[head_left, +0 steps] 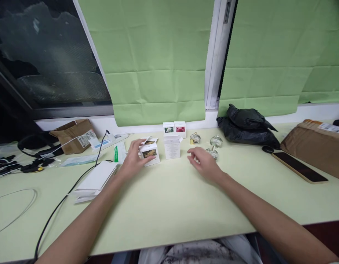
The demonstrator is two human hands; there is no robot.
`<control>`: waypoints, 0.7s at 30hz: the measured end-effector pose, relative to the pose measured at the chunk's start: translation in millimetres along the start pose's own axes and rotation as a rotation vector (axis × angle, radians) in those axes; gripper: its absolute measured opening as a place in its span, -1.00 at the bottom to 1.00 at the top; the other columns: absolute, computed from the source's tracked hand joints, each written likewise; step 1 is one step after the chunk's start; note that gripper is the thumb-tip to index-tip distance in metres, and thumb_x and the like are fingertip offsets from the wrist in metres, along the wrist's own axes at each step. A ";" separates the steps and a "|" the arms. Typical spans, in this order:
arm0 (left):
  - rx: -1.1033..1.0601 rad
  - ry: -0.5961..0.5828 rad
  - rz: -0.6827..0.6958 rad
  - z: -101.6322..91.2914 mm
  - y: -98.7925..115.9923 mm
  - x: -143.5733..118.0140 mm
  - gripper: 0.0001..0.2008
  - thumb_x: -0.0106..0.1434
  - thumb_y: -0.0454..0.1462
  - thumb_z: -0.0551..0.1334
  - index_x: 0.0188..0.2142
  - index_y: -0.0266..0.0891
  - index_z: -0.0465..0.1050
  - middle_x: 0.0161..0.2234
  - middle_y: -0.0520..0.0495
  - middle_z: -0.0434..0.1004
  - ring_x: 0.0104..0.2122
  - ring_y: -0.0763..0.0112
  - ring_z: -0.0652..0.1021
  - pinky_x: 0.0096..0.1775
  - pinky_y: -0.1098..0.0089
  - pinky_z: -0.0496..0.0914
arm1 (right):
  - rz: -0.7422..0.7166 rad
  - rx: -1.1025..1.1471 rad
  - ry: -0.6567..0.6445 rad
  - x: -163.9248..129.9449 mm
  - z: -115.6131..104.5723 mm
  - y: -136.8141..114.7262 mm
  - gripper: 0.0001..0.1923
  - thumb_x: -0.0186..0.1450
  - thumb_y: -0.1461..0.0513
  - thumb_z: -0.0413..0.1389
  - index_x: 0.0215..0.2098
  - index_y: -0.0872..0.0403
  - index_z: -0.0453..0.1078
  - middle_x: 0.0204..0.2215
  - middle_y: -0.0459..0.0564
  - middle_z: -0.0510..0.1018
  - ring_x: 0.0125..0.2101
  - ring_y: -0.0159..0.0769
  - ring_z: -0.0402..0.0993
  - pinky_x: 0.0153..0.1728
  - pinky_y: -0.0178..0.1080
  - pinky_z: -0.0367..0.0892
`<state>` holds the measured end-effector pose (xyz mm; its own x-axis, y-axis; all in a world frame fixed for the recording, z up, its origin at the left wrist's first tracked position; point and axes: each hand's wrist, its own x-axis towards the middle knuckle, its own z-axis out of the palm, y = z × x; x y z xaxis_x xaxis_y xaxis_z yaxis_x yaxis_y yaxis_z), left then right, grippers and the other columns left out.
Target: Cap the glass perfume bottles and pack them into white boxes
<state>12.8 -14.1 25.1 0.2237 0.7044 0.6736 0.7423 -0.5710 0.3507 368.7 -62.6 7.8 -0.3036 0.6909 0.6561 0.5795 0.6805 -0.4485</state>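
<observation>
The left hand (pixel 134 157) was laid against a small white box (pixel 150 154) with a yellowish picture on its front and an opened top flap; the fingers were curled loosely about the box's left side, touching it, though whether it was truly gripped or only steadied could not be told; the box stood on the pale green table (pixel 169 205), near the middle and towards the far edge. The right hand (pixel 204 163) was held low over the table, just right of a taller plain white box (pixel 172 146), with nothing in it; its fingers were spread a little and gently bent, pointing left. Three small glass bottles (pixel 213 145) were seen just beyond the right hand, one of them with a gold-coloured part; two more picture boxes (pixel 174 129) were set side by side behind the plain box, against the wall under the green blind (pixel 155 62). A black bag (pixel 246 126) and a phone (pixel 298 167) were lying further right; a white folded packet (pixel 96 179), a black cable (pixel 76 187) and a cardboard box (pixel 74 135) were lying to the left.
</observation>
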 end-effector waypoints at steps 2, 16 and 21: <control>0.102 0.198 0.152 3.5 9.2 -3.6 -0.33 0.30 -0.11 0.43 0.32 -0.08 0.26 0.27 -0.27 0.33 0.29 -0.03 0.38 0.27 -0.05 0.34 | -0.045 -0.154 0.283 8.9 -17.8 9.2 -0.78 0.50 0.14 0.05 0.06 0.01 0.35 -0.28 0.00 0.47 -0.23 -0.14 0.42 -0.10 -0.05 0.39; -0.093 -0.114 0.074 62.0 75.4 -29.2 -0.38 0.54 -0.17 0.11 0.48 0.05 -0.10 0.52 -0.39 -0.27 -0.09 0.25 0.58 -0.27 0.23 0.59 | 0.484 -0.156 -0.298 9.8 -93.4 72.8 -0.24 0.10 -0.21 0.36 0.05 -0.03 0.20 -0.07 0.06 0.56 -0.24 -0.13 0.51 -0.28 -0.19 0.34; -0.187 -0.170 0.036 60.4 71.7 -23.8 -0.30 0.52 -0.14 0.13 0.50 0.05 -0.21 0.54 -0.43 -0.33 -0.14 0.29 0.61 -0.28 0.27 0.56 | 0.484 -0.214 -0.391 9.1 -91.3 79.0 -0.38 0.15 -0.17 0.32 -0.05 -0.02 0.26 -0.11 0.00 0.58 -0.29 -0.18 0.50 -0.35 -0.22 0.26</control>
<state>98.8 -46.3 -5.1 0.3629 0.7338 0.5744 0.6058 -0.6541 0.4529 480.7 -24.9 33.7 -0.1994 0.9721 0.1235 0.8452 0.2343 -0.4803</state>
